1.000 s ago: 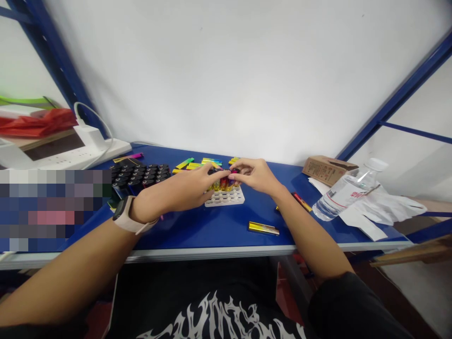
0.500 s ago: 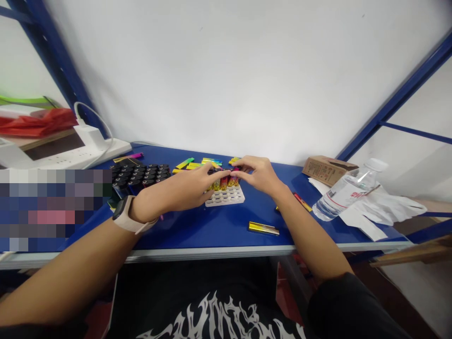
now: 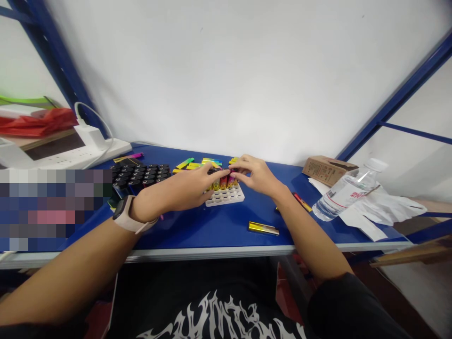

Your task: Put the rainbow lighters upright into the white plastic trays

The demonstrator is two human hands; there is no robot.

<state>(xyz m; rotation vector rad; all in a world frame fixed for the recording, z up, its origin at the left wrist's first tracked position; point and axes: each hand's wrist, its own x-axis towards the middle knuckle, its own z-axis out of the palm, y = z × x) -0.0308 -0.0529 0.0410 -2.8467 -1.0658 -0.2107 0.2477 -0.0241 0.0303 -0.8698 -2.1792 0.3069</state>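
A white tray (image 3: 226, 197) with rows of round holes sits on the blue table. Several short, shiny yellow and red tubes (image 3: 223, 182) with dark tops stand upright in its far rows. My left hand (image 3: 190, 187), with a watch at the wrist, reaches over the tray's left side. Its index finger is stretched across the tube tops, and the thumb lies apart by the tray's left edge. My right hand (image 3: 259, 175) comes in from the right, thumb and fingertips closed around the top of a reddish tube at the row's right end. The fingers partly hide the tubes.
Dark cylinders (image 3: 136, 176) crowd the table left of my left hand. Shiny coloured strips (image 3: 185, 163) lie behind the tray; a yellow one (image 3: 263, 229) lies in front. On the right are a water bottle (image 3: 344, 195), a cardboard box (image 3: 328, 170) and white paper; a power strip (image 3: 70, 157) is left.
My right hand has shifted very slightly at the tube tops, its fingertips a little to the left. The left hand and the tray stay almost where they were.
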